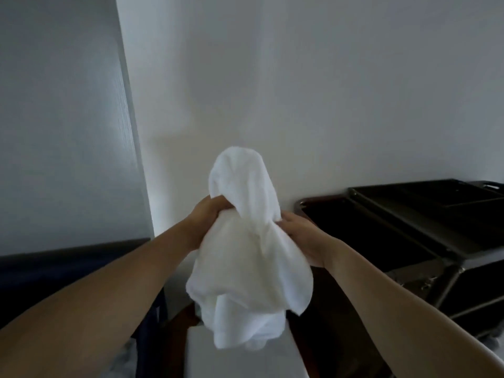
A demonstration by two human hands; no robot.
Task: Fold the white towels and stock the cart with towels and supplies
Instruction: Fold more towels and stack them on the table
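Two grips on one crumpled white terry towel [245, 255]: our left hand [207, 216] and right hand [297, 236] both clench it mid-air, bulk hanging straight down below the fingers, long axis vertical, and the black metal cart [409, 214] sits nearer the right hand.

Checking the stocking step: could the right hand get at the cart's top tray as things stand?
Probably not at once: the right hand holds the white towel with the left hand, so it is busy. Nothing stands between it and the cart's top tray.
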